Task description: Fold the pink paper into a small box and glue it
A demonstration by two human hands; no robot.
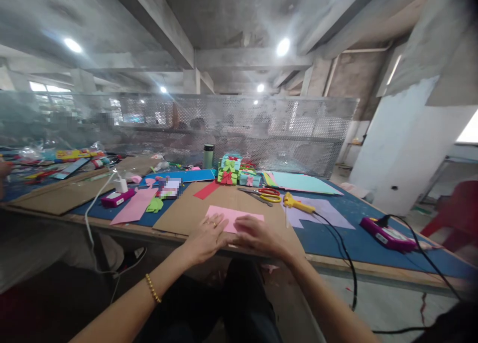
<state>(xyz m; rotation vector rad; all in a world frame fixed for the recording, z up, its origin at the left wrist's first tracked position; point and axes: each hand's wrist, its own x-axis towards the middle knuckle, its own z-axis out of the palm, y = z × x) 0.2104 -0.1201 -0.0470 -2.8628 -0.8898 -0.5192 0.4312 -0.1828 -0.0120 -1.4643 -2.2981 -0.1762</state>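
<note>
A pink paper strip (230,215) lies on brown cardboard (179,208) in front of me. My left hand (208,233) rests on its left part, fingers spread and lying flat, with a ring on one finger. On the right part sits my right hand (257,234), its fingers bent and close together at the paper; their tips are partly hidden. A red paper strip (206,189) is beyond the pink one. Red-and-yellow scissors (267,193) and a yellow glue gun (298,203) lie to the right. Small green and blue paper boxes with bows (228,171) stand at the back.
Purple power strips sit at left (117,197) and right (388,233), with cables crossing the table edge. Lilac paper (332,214) lies under the glue gun. A green bottle (208,156) stands near the mesh partition (298,134). Another person's hand shows at far left.
</note>
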